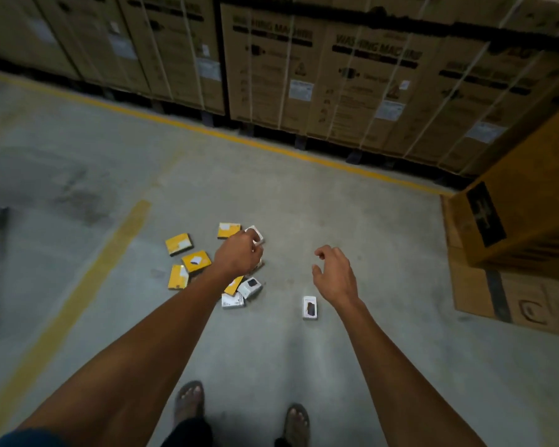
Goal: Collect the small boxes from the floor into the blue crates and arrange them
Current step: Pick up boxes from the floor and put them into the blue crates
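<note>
- Left hand [238, 256]: reaching out over the pile, fingers curled downward, seen from the back. Whether it already pinches a box underneath cannot be told; its fingertips are hidden.
- Right hand [334, 275]: held out above the floor, fingers loosely bent and spread, holding nothing.
- Lone white box [309, 307]: lies flat on the floor just beside the right wrist, apart from the pile, dark print facing up. Judged light, stiff carton with square edges; best taken by a pinch across the two long sides.
- Yellow boxes [178, 244]: several flat, thin cartons scattered left of the left hand, some overlapping or tilted on a neighbour. Judged light and rigid, probably with smooth printed faces that could slip, so grip the edges, not the faces. Likely stackable, several per hand.
- White boxes [249, 287]: two or three below the left wrist, one more [257, 235] partly hidden beyond the knuckles. Same handling judged.
- Concrete floor [271, 195]: bears all the boxes; yellow painted lines [88, 282] cross it.
- Blue crates: not in view.
- Large cartons [336, 75]: strapped, stacked along the far side, and more at the right.
- Feet in sandals [189, 400]: at the bottom edge.
</note>
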{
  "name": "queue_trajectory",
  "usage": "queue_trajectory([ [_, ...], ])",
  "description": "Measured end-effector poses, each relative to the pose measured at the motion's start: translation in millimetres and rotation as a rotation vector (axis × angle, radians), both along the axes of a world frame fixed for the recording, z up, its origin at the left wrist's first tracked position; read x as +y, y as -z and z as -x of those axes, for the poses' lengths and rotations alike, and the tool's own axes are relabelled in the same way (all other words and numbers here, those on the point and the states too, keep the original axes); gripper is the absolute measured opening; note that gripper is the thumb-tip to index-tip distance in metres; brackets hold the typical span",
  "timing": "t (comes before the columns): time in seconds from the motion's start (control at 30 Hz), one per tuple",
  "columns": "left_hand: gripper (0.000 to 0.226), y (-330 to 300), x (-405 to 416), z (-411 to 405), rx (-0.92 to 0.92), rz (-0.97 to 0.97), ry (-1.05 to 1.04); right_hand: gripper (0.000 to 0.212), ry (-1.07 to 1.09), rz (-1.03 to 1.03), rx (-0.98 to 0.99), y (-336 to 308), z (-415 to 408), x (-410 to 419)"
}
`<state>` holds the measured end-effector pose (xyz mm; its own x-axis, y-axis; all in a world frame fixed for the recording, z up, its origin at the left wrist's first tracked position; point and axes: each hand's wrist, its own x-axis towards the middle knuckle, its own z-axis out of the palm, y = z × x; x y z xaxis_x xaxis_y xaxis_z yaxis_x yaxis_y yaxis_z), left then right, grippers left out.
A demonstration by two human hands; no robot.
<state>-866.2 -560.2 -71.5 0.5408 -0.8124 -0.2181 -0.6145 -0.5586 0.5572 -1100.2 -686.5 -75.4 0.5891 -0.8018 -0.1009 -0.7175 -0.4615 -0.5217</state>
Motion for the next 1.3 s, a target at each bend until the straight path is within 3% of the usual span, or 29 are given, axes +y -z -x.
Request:
queue_trajectory([
  [0.23, 0.038, 74, -26, 6, -0.064, -0.039, 0.017, 0.036, -0.05, 0.007, 0.025, 76, -3, -43],
  [0.47, 0.041, 198, -37, -6, -0.134, -0.037, 0.052, 0.036, -0.031, 0.017, 0.016, 198, -15, -55],
  [0.97, 0.053, 544, -43, -23, -0.258, -0.063, -0.003, 0.052, -0.014, 0.068, 0.095, 533, -19, -104],
  [1.3, 0.083, 719, -61, -54, -0.267, -0.128, -0.056, 0.08, 0.11, -0.026, 0.278, 732, -15, -132],
])
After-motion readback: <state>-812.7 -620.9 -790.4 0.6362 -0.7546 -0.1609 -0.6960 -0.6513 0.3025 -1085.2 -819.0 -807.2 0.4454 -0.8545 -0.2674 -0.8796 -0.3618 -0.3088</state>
